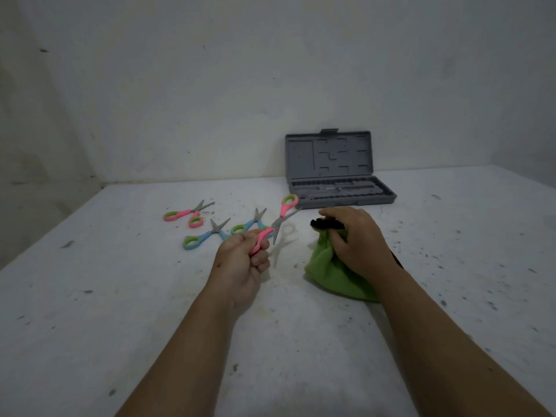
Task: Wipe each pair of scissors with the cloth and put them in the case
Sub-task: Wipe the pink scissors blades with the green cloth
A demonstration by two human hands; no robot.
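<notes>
My left hand (243, 260) grips one pink handle of a pair of pink scissors (281, 219), held above the table with the blades spread wide apart. My right hand (352, 236) clutches a bunched green cloth (328, 272) with a black edge at the top; the cloth's lower part rests on the table. An open grey case (343, 194) stands behind the hands, its lid upright against the wall. Left of the hands lie another pink pair (188, 215) and two blue pairs (207, 236) (249, 224), all with green-lined handles.
The white table (150, 311) is speckled with dark marks and grit. A pale wall runs close behind the case. The table's left edge slants from the far corner toward me.
</notes>
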